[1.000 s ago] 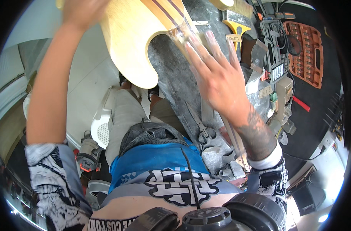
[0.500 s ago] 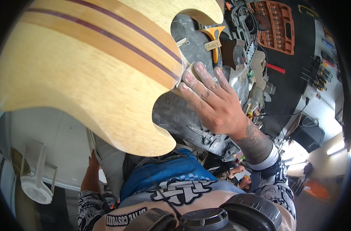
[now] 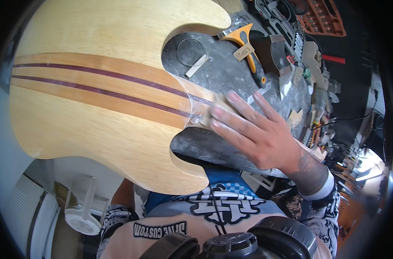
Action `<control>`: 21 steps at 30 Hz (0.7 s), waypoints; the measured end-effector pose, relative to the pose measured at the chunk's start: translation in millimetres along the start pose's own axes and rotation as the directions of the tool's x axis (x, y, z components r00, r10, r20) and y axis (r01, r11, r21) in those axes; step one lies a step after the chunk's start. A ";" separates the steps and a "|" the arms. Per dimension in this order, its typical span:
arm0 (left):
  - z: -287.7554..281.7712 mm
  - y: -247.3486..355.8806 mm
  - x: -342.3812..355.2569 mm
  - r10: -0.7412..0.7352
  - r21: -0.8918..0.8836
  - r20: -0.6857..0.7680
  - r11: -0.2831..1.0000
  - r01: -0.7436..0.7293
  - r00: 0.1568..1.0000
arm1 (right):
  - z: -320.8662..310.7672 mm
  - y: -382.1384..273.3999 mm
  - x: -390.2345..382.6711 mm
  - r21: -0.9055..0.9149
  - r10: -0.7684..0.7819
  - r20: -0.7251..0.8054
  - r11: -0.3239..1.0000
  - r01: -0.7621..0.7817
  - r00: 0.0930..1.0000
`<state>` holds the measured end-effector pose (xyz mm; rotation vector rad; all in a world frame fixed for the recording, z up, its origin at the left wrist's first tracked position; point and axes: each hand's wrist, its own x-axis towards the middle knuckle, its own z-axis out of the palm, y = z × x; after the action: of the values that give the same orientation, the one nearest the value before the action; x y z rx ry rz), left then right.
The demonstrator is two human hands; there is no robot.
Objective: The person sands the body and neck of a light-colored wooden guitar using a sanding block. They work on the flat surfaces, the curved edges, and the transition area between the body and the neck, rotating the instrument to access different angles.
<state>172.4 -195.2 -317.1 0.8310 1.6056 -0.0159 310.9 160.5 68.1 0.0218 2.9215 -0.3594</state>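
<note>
A tan pad on the guitar neck is touched by the right hand, fingers outstretched; thumb and left hand being hidden, neither grip can be judged.

My bench has a grey top smeared with pale dust. Directly on it I have a thin wire ring, a short pale strip overlapping the ring's edge, and a yellow-handled brush, with a curled brown sheet just beside the brush.
</note>
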 end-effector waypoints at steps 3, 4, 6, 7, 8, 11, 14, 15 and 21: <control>-31.9 20.1 10.6 0.042 -0.011 -0.043 0.999 -0.042 0.998 | 4.9 4.4 -11.5 0.014 -0.047 0.009 0.999 0.046 0.999; -40.9 23.9 13.6 0.054 -0.010 -0.057 0.998 -0.054 0.997 | -2.7 7.1 0.5 0.028 -0.068 -0.003 0.997 0.068 0.998; -51.6 28.0 15.8 0.072 0.003 -0.073 0.997 -0.072 0.995 | 1.1 8.0 20.3 0.095 -0.083 -0.089 0.991 0.091 0.993; -58.1 24.5 17.6 0.076 0.021 -0.076 0.997 -0.075 0.994 | 10.5 7.8 28.4 0.152 -0.057 -0.170 0.985 0.083 0.984; -66.0 15.0 14.7 0.073 0.042 -0.080 0.997 -0.070 0.994 | 17.9 6.6 31.1 0.209 -0.028 -0.249 0.975 0.082 0.968; -73.6 -24.1 5.0 0.029 0.032 -0.158 0.999 -0.024 0.987 | 6.7 9.7 13.7 0.065 -0.084 -0.139 0.993 0.094 0.987; -98.0 -91.4 -12.0 -0.051 0.010 -0.288 0.998 0.056 0.956 | 5.7 10.1 -10.2 -0.043 -0.069 -0.120 0.997 0.064 0.990; -117.8 -112.9 -15.8 -0.064 0.009 -0.334 0.997 0.071 0.940 | 11.0 6.5 -16.8 -0.063 -0.035 -0.124 0.998 0.028 0.992; -220.4 -229.4 -85.4 -0.093 -0.192 -0.896 0.963 -0.190 0.434 | 23.8 1.1 14.6 -0.265 -0.156 -0.326 0.962 0.068 0.932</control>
<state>-136.6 -306.4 -291.4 0.6826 2.5300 0.8324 301.2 155.7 42.3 -0.1351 3.3032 0.0040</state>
